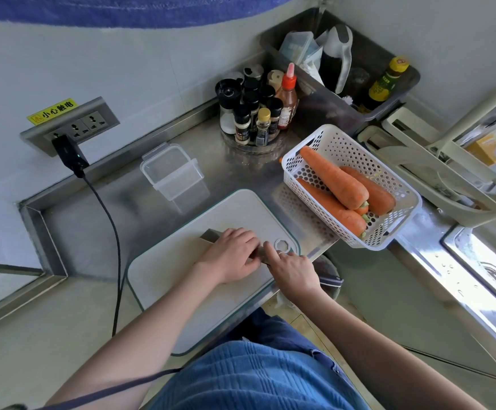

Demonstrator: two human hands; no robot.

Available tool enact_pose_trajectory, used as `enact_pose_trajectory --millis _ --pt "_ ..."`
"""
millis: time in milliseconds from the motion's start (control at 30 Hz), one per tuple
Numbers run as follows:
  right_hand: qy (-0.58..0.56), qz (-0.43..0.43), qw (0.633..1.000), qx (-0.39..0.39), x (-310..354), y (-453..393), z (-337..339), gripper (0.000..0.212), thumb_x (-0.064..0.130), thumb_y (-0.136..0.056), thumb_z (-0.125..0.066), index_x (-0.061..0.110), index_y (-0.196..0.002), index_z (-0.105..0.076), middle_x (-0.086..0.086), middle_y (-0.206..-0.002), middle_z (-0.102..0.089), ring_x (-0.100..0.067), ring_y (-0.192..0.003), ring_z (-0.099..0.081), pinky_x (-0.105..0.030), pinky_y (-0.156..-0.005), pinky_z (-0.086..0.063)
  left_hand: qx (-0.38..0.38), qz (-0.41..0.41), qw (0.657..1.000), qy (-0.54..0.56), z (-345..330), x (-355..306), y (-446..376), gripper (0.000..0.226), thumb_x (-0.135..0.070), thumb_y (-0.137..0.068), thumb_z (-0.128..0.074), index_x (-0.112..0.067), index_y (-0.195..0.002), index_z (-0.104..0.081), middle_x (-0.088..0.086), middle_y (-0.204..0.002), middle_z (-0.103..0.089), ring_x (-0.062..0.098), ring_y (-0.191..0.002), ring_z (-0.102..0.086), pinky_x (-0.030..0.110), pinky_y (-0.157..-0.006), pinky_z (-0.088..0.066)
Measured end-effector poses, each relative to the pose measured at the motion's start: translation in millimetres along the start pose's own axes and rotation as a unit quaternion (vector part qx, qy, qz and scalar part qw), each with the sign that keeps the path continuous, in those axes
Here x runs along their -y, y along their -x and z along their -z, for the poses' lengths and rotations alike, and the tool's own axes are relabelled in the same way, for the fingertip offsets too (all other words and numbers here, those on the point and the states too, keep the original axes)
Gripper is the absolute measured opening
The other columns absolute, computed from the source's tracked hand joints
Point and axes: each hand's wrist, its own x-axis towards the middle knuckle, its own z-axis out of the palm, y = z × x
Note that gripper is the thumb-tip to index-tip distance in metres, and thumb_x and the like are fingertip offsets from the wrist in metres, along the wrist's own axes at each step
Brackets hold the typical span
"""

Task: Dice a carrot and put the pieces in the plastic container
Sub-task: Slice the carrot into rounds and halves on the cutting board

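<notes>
A knife (210,235) lies flat on the white cutting board (181,297). My left hand (233,254) rests palm down on its blade. My right hand (292,272) is closed around the handle at the board's right edge; the handle itself is hidden. Three whole carrots (334,180) lie in a white perforated basket (388,232) to the right of the board. The clear plastic container (172,173) stands open and empty behind the board. No carrot is on the board.
A rack of spice bottles (255,113) stands behind the basket. A grey bin (344,72) with bottles sits in the corner. A wall socket (72,125) holds a black plug whose cable (113,232) runs down left of the board. A sink (477,261) lies at right.
</notes>
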Motion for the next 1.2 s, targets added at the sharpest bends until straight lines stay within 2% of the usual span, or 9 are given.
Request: enact_pose_trajectory --millis 133,233,300,367,500,667,833,1000,1200 --pt "-0.005 -0.01 1.0 0.018 -4 0 4 0.035 0.012 -0.097 -0.046 0.015 -0.112 -0.014 -0.002 -0.081 -0.062 -0.027 -0.071 -0.063 -0.033 -0.051 -0.035 -0.001 0.036 0.999 0.026 1 2 -6 0.067 -0.049 -0.085 -0.016 -0.013 -0.131 -0.049 0.001 -0.138 -0.047 0.019 -0.13 -0.036 0.035 -0.11 -0.022" --pt "-0.013 -0.03 0.999 0.041 -7 6 1 0.036 0.007 -0.096 -0.043 0.018 -0.114 -0.014 -0.002 -0.079 -0.055 -0.028 -0.067 -0.059 -0.033 -0.048 -0.031 -0.179 0.084 0.977 0.072 2 8 8 0.046 -0.028 -0.092 -0.027 -0.003 -0.114 -0.059 0.01 -0.116 -0.059 0.024 -0.11 -0.051 0.042 -0.095 -0.044" --pt "-0.033 -0.047 0.997 0.044 -6 10 -3 0.039 0.005 -0.091 -0.049 0.02 -0.113 -0.02 0.001 -0.065 -0.043 -0.027 -0.053 -0.047 -0.029 -0.04 -0.022 -0.312 0.137 0.932 0.12 -1 14 32 0.033 -0.013 -0.09 -0.033 0.0 -0.104 -0.06 0.013 -0.105 -0.058 0.024 -0.099 -0.05 0.035 -0.087 -0.044" --pt "-0.067 -0.062 0.995 0.038 -4 12 -7 0.032 0.008 -0.09 -0.055 0.019 -0.11 -0.032 0.001 -0.055 -0.038 -0.026 -0.042 -0.04 -0.026 -0.036 -0.021 -0.368 0.187 0.901 0.136 -8 21 57 0.025 -0.006 -0.087 -0.035 0.002 -0.099 -0.057 0.014 -0.1 -0.053 0.024 -0.093 -0.048 0.031 -0.083 -0.041" --pt "-0.133 -0.059 0.989 0.029 7 13 -10 0.012 0.025 -0.103 -0.035 0.016 -0.11 -0.037 -0.008 -0.063 -0.05 -0.033 -0.055 -0.054 -0.033 -0.048 -0.037 -0.252 0.14 0.957 0.03 -34 33 86 0.017 -0.018 -0.081 -0.054 -0.009 -0.095 -0.05 0.006 -0.098 -0.049 0.023 -0.088 -0.046 0.037 -0.071 -0.05" --pt "-0.152 -0.032 0.987 0.036 28 7 -2 0.019 0.031 -0.104 -0.027 0.016 -0.113 -0.035 -0.009 -0.072 -0.053 -0.033 -0.065 -0.056 -0.034 -0.056 -0.041 -0.114 0.088 0.989 -0.028 -43 31 77 0.067 -0.026 -0.057 -0.084 -0.011 -0.11 -0.046 0.008 -0.111 -0.058 0.022 -0.1 -0.044 0.036 -0.076 -0.054" --pt "-0.157 -0.028 0.986 0.043 44 -4 4 0.015 0.033 -0.104 -0.025 0.021 -0.114 -0.025 -0.01 -0.078 -0.057 -0.036 -0.073 -0.06 -0.034 -0.057 -0.038 -0.163 0.027 0.983 -0.084 -36 36 57 0.046 -0.019 -0.066 -0.064 -0.009 -0.107 -0.045 0.01 -0.097 -0.065 0.023 -0.1 -0.044 0.033 -0.083 -0.042" --pt "-0.146 -0.018 0.988 0.048 55 -8 2 0.022 0.029 -0.105 -0.024 0.018 -0.125 -0.024 -0.011 -0.081 -0.059 -0.033 -0.067 -0.056 -0.033 -0.057 -0.037 -0.14 -0.001 0.983 -0.118 -32 47 52 0.032 -0.014 -0.077 -0.036 -0.009 -0.107 -0.045 0.008 -0.092 -0.066 0.021 -0.094 -0.044 0.029 -0.064 -0.052" --pt "-0.153 -0.027 0.987 0.048 60 -5 0 0.02 0.022 -0.105 -0.032 0.02 -0.108 -0.013 0.0 -0.058 -0.028 -0.028 -0.052 -0.037 -0.03 -0.041 -0.019 -0.146 -0.036 0.982 -0.11 -33 51 52 0.031 -0.013 -0.078 -0.036 -0.007 -0.107 -0.046 0.01 -0.091 -0.066 0.025 -0.092 -0.058 0.029 -0.066 -0.054"
